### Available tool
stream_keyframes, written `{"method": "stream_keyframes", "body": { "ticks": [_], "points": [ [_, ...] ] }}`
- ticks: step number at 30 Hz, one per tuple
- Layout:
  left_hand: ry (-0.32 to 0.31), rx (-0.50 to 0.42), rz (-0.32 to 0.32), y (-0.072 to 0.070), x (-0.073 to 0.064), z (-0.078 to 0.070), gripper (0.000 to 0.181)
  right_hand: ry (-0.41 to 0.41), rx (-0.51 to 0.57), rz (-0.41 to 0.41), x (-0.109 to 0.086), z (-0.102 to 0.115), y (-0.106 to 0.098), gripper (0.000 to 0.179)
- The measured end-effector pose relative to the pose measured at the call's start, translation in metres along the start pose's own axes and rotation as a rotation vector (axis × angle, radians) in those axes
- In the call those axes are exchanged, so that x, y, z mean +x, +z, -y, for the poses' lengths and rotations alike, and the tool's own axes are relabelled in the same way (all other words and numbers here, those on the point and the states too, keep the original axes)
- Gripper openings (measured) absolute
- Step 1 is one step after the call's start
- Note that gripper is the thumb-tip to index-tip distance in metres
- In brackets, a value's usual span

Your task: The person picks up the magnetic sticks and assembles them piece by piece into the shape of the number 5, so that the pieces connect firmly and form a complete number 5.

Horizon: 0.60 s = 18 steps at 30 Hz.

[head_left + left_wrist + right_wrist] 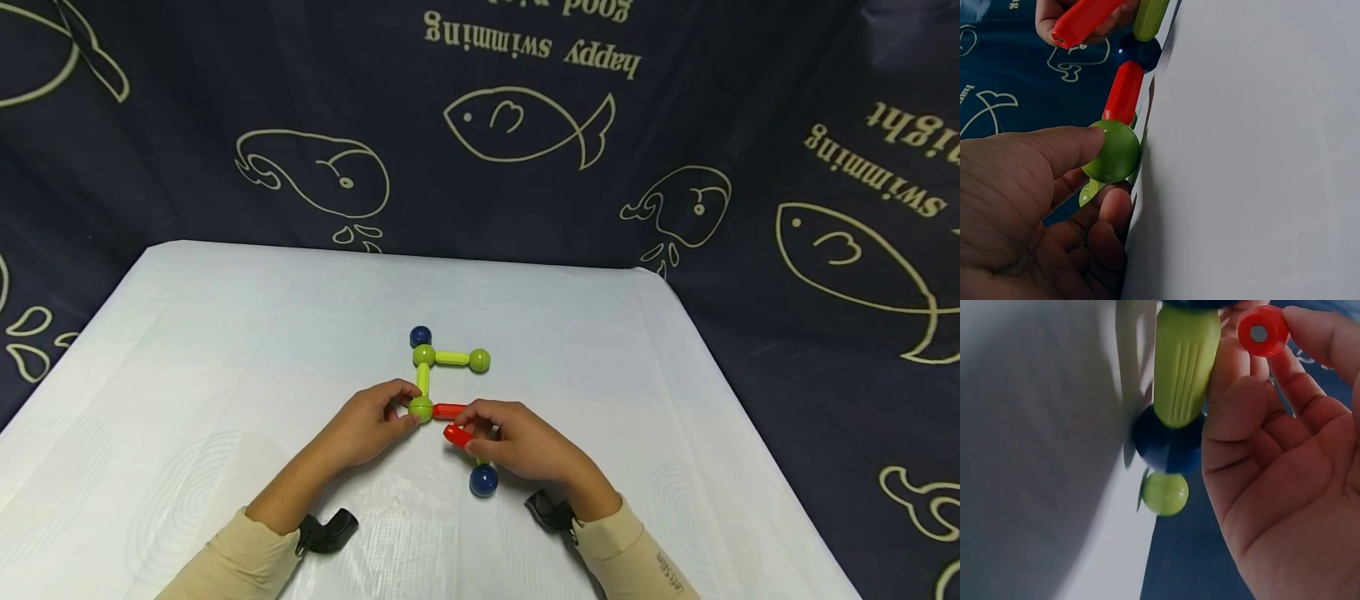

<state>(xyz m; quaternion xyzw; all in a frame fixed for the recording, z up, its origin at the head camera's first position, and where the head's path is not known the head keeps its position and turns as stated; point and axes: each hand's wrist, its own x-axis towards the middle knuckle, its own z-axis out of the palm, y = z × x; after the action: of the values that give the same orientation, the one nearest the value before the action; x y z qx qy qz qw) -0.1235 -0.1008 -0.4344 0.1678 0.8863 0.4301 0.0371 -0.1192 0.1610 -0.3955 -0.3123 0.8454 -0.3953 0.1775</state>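
My left hand pinches the green ball at the corner of a magnetic ball-and-rod figure, its thumb pressed on the ball in the left wrist view. From that ball a red rod runs right to a dark blue ball, which my right hand covers in the head view. A loose red magnetic rod is held between the thumb and fingers of my right hand. Its free end points left; the other end shows a grey metal disc in the right wrist view. Below, a yellow-green rod reaches another blue ball.
Farther back, a yellow-green rod joins the corner to a second green ball, with a blue ball behind it. Another rod leads right to a green ball. A white-covered table meets a dark patterned cloth.
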Motion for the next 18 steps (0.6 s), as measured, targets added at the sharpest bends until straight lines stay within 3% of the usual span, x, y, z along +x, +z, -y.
{"method": "stream_keyframes", "body": {
  "ticks": [7,18],
  "points": [
    [0.006,0.002,-0.008,0.000,0.000,0.001,0.024,-0.004,0.018,0.050,0.002,0.006,0.008,0.021],
    [0.007,0.000,-0.008,0.000,0.000,0.000,0.024,-0.017,-0.037,0.083,0.003,0.008,0.014,0.021]
  ]
}}
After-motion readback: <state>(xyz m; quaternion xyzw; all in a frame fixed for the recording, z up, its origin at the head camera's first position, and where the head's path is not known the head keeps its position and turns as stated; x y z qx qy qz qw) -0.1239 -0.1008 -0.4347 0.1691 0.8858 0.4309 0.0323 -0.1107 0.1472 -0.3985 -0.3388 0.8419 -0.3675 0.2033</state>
